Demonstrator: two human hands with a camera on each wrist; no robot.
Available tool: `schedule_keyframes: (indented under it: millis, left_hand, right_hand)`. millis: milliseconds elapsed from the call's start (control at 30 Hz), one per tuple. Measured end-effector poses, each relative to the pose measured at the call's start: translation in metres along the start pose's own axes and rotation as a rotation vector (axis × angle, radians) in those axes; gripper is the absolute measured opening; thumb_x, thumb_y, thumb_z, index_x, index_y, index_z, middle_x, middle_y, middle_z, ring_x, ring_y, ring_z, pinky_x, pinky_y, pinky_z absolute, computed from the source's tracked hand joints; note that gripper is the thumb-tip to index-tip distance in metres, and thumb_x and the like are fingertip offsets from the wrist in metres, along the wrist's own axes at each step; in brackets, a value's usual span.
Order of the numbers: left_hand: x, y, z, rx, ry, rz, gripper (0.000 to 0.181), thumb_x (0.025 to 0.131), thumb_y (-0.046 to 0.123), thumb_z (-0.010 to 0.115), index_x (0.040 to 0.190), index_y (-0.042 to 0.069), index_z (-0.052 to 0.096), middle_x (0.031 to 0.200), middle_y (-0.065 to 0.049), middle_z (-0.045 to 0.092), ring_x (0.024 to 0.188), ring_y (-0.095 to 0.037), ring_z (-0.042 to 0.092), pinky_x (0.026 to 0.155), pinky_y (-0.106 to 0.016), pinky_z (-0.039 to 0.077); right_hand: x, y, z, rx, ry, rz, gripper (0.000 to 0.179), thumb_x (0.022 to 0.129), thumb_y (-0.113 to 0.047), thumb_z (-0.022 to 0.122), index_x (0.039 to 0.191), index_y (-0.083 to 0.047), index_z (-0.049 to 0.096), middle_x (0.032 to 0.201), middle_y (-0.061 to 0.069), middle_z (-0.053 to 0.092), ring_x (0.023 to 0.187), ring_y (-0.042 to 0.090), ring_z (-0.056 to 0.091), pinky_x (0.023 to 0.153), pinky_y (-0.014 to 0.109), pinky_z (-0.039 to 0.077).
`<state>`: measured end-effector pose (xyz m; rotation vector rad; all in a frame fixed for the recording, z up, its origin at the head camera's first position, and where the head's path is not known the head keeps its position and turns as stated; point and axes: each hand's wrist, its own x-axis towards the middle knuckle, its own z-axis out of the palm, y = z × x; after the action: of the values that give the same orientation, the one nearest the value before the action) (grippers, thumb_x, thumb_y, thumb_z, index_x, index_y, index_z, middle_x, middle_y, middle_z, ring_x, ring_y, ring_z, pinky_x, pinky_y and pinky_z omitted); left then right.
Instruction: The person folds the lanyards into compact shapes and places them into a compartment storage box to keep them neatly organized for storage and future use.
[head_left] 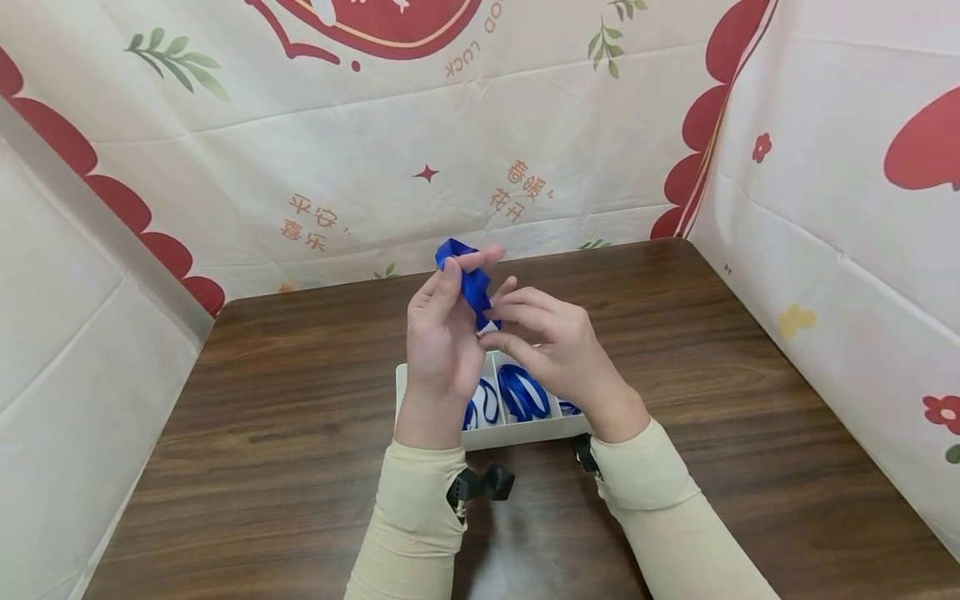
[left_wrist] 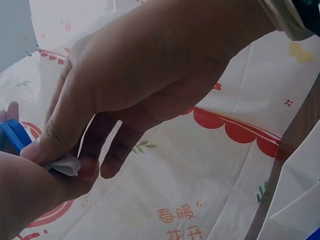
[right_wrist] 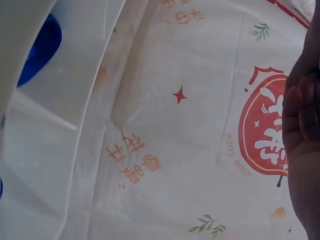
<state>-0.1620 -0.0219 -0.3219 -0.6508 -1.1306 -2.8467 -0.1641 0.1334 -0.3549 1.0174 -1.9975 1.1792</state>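
Note:
A shiny blue ribbon (head_left: 476, 292) is held up above the table between both hands. My left hand (head_left: 446, 354) pinches it between thumb and fingers, and part of it loops over a finger. My right hand (head_left: 558, 337) pinches the lower end, where a small white piece (head_left: 489, 327) shows. In the left wrist view, that white piece (left_wrist: 69, 166) is folded over between the right thumb and fingers, with blue ribbon (left_wrist: 17, 136) behind the thumb. At the right edge of the right wrist view, a hand (right_wrist: 305, 135) appears dark and partly cut off.
Below the hands a white divided box (head_left: 517, 432) stands on the brown wooden table (head_left: 300, 433). Its compartments hold coiled blue ribbons (head_left: 512, 392), partly hidden by the hands and wrists. A printed cloth (head_left: 390, 133) hangs behind the table, with white panels at both sides.

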Motion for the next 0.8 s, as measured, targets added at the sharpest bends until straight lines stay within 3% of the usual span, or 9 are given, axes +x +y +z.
schedule_keyframes:
  millis: [167,333,467,600,700,800]
  left_hand:
    - [0.002,0.001,0.000,0.053,0.015,0.024,0.039,0.114,0.025,0.047,0.106,0.023,0.084,0.117,0.001,0.079,0.135,-0.023,0.055,0.113,-0.045,0.052]
    - [0.009,0.006,-0.005,0.145,0.032,0.058,0.040,0.114,0.022,0.045,0.106,0.025,0.084,0.117,0.002,0.079,0.127,-0.024,0.062,0.117,-0.055,0.046]
    - [0.017,0.010,-0.010,0.280,0.046,0.072,0.036,0.114,0.025,0.049,0.109,0.021,0.084,0.114,0.002,0.082,0.123,-0.027,0.066,0.114,-0.055,0.048]
    - [0.024,0.012,-0.015,0.420,0.096,0.089,0.035,0.112,0.032,0.055,0.116,0.010,0.082,0.113,0.001,0.083,0.123,-0.030,0.067,0.118,-0.059,0.044]
    - [0.029,0.016,-0.019,0.485,0.141,0.108,0.038,0.111,0.033,0.057,0.121,0.003,0.079,0.114,0.001,0.083,0.123,-0.029,0.068,0.117,-0.058,0.045]
    - [0.034,0.022,-0.023,0.527,0.182,0.145,0.038,0.110,0.032,0.059,0.121,0.001,0.077,0.111,0.002,0.083,0.119,-0.028,0.070,0.111,-0.050,0.051]
  right_hand:
    - [-0.004,0.000,-0.003,0.113,0.002,0.101,0.024,0.081,0.006,0.088,0.101,-0.002,0.080,0.094,0.011,0.080,0.087,0.015,0.075,0.087,0.020,0.062]
    - [-0.009,-0.007,-0.012,0.197,-0.016,0.322,0.026,0.086,0.003,0.084,0.110,-0.001,0.078,0.094,0.011,0.081,0.084,0.011,0.076,0.082,0.025,0.064]
    - [-0.008,-0.014,-0.021,0.188,-0.100,0.568,0.035,0.092,-0.009,0.083,0.126,-0.005,0.074,0.097,0.010,0.081,0.087,0.016,0.076,0.084,0.027,0.063]
    - [-0.006,-0.017,-0.028,0.200,-0.193,0.775,0.033,0.096,-0.018,0.081,0.127,-0.008,0.076,0.099,0.010,0.080,0.089,0.024,0.074,0.085,0.036,0.061]
    - [-0.006,-0.019,-0.031,0.195,-0.280,0.883,0.029,0.096,-0.020,0.080,0.123,-0.008,0.079,0.099,0.011,0.078,0.092,0.027,0.070,0.085,0.038,0.057]
    - [-0.007,-0.019,-0.033,0.170,-0.374,0.936,0.024,0.096,-0.022,0.080,0.116,-0.009,0.081,0.096,0.009,0.077,0.093,0.027,0.066,0.082,0.036,0.053]
